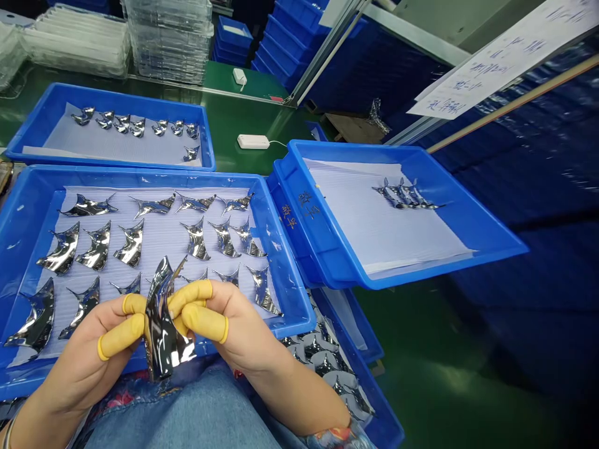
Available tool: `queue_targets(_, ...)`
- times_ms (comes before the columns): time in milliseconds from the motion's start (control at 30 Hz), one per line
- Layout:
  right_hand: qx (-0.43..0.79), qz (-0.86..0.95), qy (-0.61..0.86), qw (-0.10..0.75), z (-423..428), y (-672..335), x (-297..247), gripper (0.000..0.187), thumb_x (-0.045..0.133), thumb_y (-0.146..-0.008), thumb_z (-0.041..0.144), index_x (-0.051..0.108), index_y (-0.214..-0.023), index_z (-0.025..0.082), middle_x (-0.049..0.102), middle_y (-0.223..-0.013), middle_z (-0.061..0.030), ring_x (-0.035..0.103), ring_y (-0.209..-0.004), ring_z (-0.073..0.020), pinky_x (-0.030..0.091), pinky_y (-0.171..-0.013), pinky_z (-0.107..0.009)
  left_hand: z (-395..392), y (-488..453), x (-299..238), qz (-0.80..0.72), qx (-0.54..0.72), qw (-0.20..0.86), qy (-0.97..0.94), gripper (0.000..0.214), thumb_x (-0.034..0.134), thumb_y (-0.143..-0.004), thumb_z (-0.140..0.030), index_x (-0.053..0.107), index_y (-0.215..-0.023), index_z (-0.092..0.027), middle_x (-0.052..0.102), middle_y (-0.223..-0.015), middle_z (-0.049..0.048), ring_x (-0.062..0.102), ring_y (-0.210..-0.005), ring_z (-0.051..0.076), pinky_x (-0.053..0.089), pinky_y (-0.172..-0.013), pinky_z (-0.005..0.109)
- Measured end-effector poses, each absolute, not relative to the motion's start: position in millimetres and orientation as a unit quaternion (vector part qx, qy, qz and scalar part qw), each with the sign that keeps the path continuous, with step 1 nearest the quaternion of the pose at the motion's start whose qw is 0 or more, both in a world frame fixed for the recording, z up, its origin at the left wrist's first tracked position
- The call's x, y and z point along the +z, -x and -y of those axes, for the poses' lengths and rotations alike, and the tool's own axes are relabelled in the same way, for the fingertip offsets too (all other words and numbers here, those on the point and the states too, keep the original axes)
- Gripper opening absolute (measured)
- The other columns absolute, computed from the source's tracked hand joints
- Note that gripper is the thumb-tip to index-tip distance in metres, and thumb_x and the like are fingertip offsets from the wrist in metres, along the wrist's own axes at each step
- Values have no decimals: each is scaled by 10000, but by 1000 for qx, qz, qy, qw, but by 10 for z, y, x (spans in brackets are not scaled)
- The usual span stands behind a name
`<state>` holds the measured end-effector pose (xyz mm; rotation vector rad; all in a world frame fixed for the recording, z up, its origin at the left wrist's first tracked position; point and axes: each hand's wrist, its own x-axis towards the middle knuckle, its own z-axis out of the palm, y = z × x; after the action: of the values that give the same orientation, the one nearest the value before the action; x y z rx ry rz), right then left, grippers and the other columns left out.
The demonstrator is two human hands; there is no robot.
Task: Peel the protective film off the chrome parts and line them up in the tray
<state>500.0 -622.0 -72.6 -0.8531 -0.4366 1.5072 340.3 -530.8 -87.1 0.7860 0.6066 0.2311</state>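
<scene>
Both hands pinch one shiny chrome curved part point(163, 324) over my lap. My left hand point(93, 352) grips its left edge with yellow finger cots on thumb and fingers. My right hand point(224, 330) grips its right side, also in yellow cots. Just beyond the hands lies a blue tray point(281, 249) lined with white sheet, holding several more chrome parts point(196, 240) in rows.
A tilted blue tray point(421, 262) at right holds a few chrome parts point(405, 194). Another blue tray point(206, 134) at the back holds several parts. A lower tray point(379, 411) of parts sits near my right forearm. Clear plastic stacks point(168, 37) stand behind on the green table.
</scene>
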Motion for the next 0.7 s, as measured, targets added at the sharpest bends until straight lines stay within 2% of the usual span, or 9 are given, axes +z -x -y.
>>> queue_targets(200, 637, 239, 404, 612, 6251, -5022, -790, 252, 753, -757, 414, 650, -750, 183, 603, -693, 24, 547, -548, -99, 463, -565, -259, 5331, -3280, -798, -303, 129, 810, -486, 120, 766, -769, -358, 760, -778, -238, 718, -695, 28, 654, -637, 192, 567, -605, 264)
queue_targets(300, 590, 317, 445, 594, 6269, -5035, -859, 271, 752, -767, 431, 630, -747, 190, 589, -737, 7, 546, -672, -121, 480, -686, -287, 5379, -3224, -723, -264, 171, 710, -630, 75, 746, -772, -231, 727, -707, -264, 683, -639, -7, 625, -591, 165, 528, -577, 233)
queue_targets(433, 564, 383, 461, 568, 6264, -5056, -887, 317, 697, -813, 481, 625, -732, 183, 569, -792, -27, 544, -795, -156, 473, -814, -334, 5459, -3199, -643, -188, 253, 567, -761, 229, 738, -713, -74, 752, -768, -295, 642, -576, -28, 544, -507, 147, 458, -544, 251)
queue_targets(567, 572, 392, 458, 557, 6249, -5051, -879, 341, 673, -819, 514, 626, -735, 187, 568, -788, -30, 554, -796, -165, 478, -817, -342, 5474, -3205, -610, -205, 261, 550, -766, 221, 747, -702, -79, 759, -768, -290, 637, -568, -12, 521, -497, 167, 441, -528, 278)
queue_targets(700, 582, 362, 467, 558, 6259, -5030, -902, 339, 729, -771, 508, 644, -763, 180, 595, -785, -23, 560, -777, -153, 476, -789, -323, 5416, -3173, -650, -176, 245, 581, -756, 258, 696, -737, -61, 737, -835, -296, 668, -652, -15, 588, -553, 155, 475, -544, 232)
